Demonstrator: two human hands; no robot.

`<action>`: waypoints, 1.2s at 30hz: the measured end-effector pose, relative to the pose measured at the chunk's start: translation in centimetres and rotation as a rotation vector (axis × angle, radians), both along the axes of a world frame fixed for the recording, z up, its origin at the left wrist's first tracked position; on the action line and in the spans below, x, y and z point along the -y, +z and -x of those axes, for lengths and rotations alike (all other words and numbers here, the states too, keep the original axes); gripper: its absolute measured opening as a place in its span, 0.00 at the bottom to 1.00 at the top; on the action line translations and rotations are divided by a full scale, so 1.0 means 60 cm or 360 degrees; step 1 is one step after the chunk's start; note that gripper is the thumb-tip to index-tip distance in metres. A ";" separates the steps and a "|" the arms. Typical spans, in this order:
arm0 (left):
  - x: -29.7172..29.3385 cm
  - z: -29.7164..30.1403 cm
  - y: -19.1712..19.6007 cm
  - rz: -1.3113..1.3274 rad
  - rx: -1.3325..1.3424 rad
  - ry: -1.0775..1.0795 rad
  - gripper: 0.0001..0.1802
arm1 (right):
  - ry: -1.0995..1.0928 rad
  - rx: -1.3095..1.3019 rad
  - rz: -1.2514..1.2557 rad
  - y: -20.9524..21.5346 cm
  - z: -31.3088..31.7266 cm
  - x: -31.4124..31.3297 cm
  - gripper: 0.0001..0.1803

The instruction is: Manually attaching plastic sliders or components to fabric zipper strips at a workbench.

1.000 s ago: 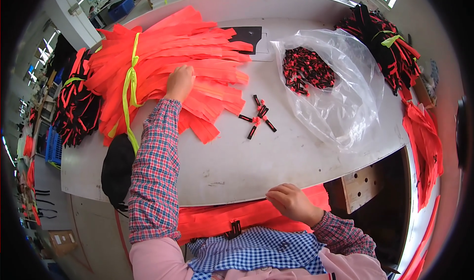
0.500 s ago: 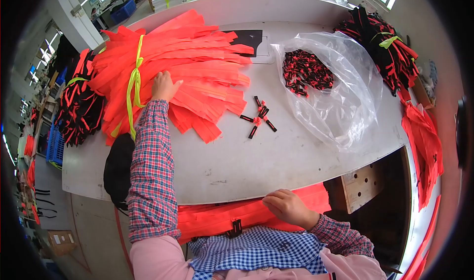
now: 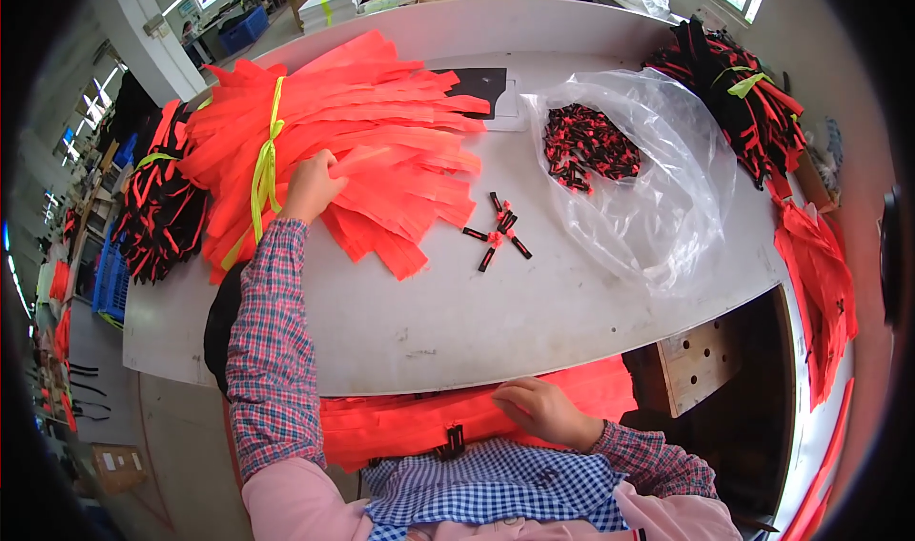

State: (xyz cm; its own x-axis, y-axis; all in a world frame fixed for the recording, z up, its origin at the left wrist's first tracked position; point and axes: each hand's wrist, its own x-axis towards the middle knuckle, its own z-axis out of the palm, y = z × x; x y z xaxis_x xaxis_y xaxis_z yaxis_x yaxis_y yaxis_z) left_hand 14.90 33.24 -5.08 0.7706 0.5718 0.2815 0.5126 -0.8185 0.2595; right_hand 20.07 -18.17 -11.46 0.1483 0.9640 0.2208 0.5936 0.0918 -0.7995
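A large bundle of bright orange fabric strips [image 3: 381,122], tied with a yellow-green band [image 3: 269,150], lies at the left of the table. My left hand [image 3: 313,186] is on top of it, just right of the band, fingers curled in and closed on a strip. More orange strips [image 3: 381,425] lie across my lap, with a small black clip-like piece [image 3: 452,442] on them. Over these, at the table's front edge, my right hand [image 3: 543,412] is closed with fingers bent together; what they hold, if anything, is hidden.
Several small black-and-orange pieces [image 3: 496,236] lie mid-table. A clear plastic bag [image 3: 667,217] holds a heap of similar pieces [image 3: 591,145]. Black-and-orange bundles stand at the far right [image 3: 734,102] and left [image 3: 162,207]. Orange strips [image 3: 815,284] hang off the right edge.
My left hand has shifted slightly toward me, its fingers curling from a flatter pose on the bundle. My right hand has moved a little left and down over the lap strips.
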 end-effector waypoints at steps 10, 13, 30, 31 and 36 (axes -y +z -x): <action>0.331 0.212 -0.026 0.0457 0.0277 -0.0217 0.24 | -0.0144 -0.1718 0.0012 0.062 -0.003 -0.195 0.36; 0.421 0.247 -0.060 0.0514 0.0058 -0.0260 0.28 | -0.0083 -0.1679 0.0029 0.076 0.001 -0.202 0.30; 0.524 0.200 0.036 0.1974 0.0837 -0.0454 0.17 | -0.0139 -0.1062 0.0011 0.078 0.040 -0.105 0.17; 0.531 0.200 0.035 0.1921 0.0759 -0.0461 0.18 | -0.0160 -0.1047 -0.0048 0.087 0.028 -0.104 0.16; 0.552 0.195 0.032 0.1780 0.0678 -0.0530 0.20 | -0.0165 -0.1051 0.0025 0.112 0.018 -0.093 0.12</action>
State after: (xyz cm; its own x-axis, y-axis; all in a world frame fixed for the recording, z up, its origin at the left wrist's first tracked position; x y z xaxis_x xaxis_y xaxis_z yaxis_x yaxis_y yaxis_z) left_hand 3.18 0.11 -3.15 0.8911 0.4529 0.0287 0.0263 -0.1148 0.9930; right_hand 18.98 -12.57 -4.76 0.3392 0.9400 0.0377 -0.0160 0.0458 -0.9988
